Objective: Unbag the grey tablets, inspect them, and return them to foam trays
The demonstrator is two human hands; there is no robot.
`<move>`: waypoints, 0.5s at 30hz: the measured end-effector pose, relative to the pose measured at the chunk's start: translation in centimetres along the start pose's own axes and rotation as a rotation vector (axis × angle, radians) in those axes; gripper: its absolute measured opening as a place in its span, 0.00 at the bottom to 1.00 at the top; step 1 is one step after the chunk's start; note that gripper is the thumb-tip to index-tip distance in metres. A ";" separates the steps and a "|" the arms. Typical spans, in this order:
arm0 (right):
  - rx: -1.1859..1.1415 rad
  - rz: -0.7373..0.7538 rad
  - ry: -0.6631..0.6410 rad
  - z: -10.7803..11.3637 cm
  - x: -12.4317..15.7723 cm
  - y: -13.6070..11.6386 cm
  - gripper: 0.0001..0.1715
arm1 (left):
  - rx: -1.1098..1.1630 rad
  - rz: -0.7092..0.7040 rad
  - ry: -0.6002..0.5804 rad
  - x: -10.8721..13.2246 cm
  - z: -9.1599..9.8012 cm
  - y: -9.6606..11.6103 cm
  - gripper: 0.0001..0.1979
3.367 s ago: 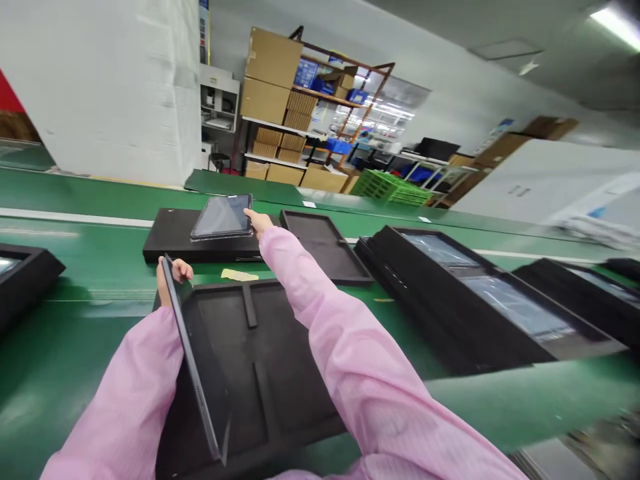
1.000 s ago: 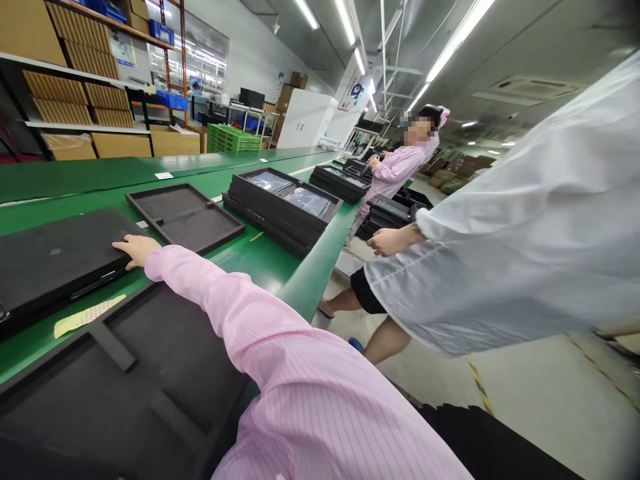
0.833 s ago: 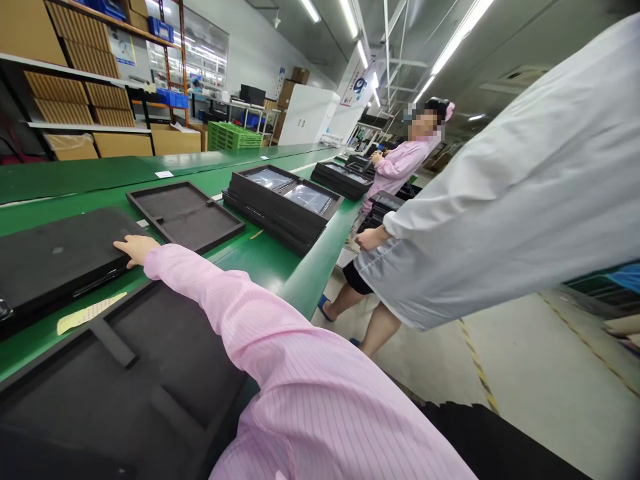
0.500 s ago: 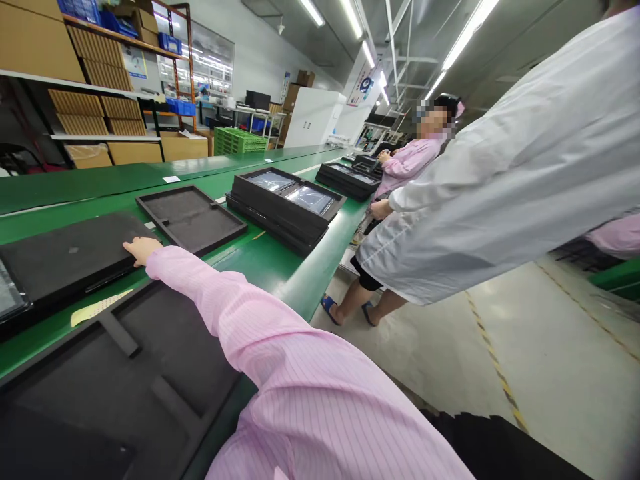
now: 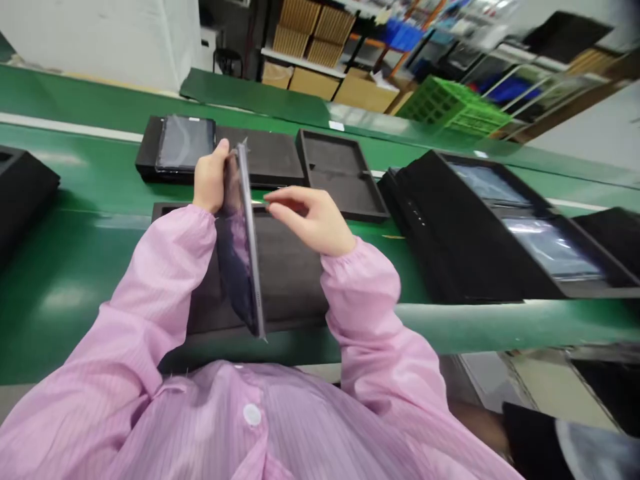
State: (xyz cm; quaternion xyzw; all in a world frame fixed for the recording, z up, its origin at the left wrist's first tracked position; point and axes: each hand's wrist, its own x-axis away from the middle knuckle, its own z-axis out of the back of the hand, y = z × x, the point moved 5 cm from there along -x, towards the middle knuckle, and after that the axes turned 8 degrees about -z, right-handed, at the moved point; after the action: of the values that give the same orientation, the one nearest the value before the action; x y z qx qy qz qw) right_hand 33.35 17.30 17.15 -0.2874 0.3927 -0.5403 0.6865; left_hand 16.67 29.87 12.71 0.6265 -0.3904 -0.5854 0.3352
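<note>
My left hand [image 5: 211,177] grips a tablet [image 5: 239,240] in clear film by its upper edge, holding it tilted up on its side. Close to the tablet's right face, my right hand [image 5: 313,217] has thumb and forefinger pinched together. Whatever may be between those fingertips is too small to make out. Beneath the tablet lies a black foam tray [image 5: 293,267], partly covered by it. Behind my hands, another film-wrapped tablet [image 5: 186,143] rests on a black foam piece [image 5: 275,155]. A scrap of yellow sheet shows near my right fingertips.
An open black foam tray [image 5: 345,170] lies beyond my right hand on the green work surface [image 5: 100,267]. To the right, stacked black trays [image 5: 465,233] hold wrapped tablets. A black foam block [image 5: 25,193] stands at far left. A green crate [image 5: 453,107] is behind.
The view has swung left and down to my front. A hand was reaching to the black foam piece; now my left hand holds a tablet upright and my right hand is beside it.
</note>
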 end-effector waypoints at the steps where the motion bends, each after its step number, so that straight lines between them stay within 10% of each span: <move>1: -0.065 -0.022 -0.051 -0.6 1.7 -1.1 0.10 | -0.019 -0.010 0.001 0.0 -0.5 -0.1 0.31; 15: -0.586 -0.261 -0.139 -6.5 5.6 -0.3 0.11 | 0.065 0.061 -0.052 -1.1 -0.8 -4.0 0.30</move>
State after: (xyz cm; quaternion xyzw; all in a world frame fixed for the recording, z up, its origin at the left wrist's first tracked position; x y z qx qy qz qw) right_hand 28.28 12.05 12.67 -0.5569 0.4435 -0.4666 0.5248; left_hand 17.85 32.68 9.73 0.6094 -0.4369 -0.5779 0.3222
